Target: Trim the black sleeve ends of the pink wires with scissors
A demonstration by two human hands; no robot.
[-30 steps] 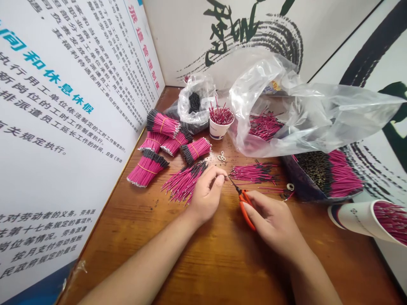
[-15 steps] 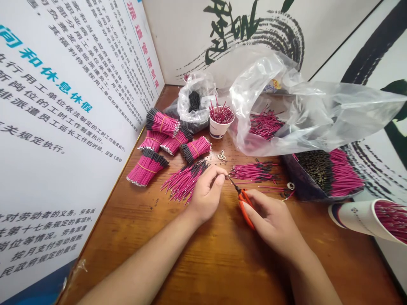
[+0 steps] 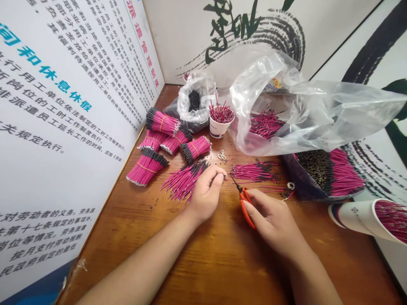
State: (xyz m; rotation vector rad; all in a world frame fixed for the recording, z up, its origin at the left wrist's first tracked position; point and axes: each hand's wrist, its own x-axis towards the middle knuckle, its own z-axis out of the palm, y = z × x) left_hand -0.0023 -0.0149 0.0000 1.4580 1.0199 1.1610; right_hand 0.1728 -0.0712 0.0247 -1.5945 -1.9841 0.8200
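Head view: at mid-frame, the left hand (image 3: pixel 207 192) presses thumb and forefinger together; what they pinch is too small to tell. Right of centre, the right hand (image 3: pixel 271 216) wraps its fingers around orange-handled pliers (image 3: pixel 246 212), below loose pink wires (image 3: pixel 252 172).

Bundles (image 3: pixel 148 167) sit nr the table's (image 3: pixel 197 262) L edge, twd the back, one on top of others. A bag (image 3: pixel 182 103) w/ bits (image 3: pixel 194 101) in it is nr the back L corner; a cup (image 3: pixel 218 130) is just R of it. A big bag (image 3: pixel 343 114) is at the back R, behind a box (image 3: pixel 299 186). Another cup (image 3: pixel 356 217) is nr the R edge, in front of the box. L pile (image 3: pixel 179 184) is in front of the bundles; R pile (image 3: pixel 252 172) is btwn L hand (image 3: pixel 208 192) & box. Rubber bands (image 3: pixel 221 155) are behind L hand. Pliers (image 3: pixel 243 195) are in R hand (image 3: pixel 270 216), in front of R pile.
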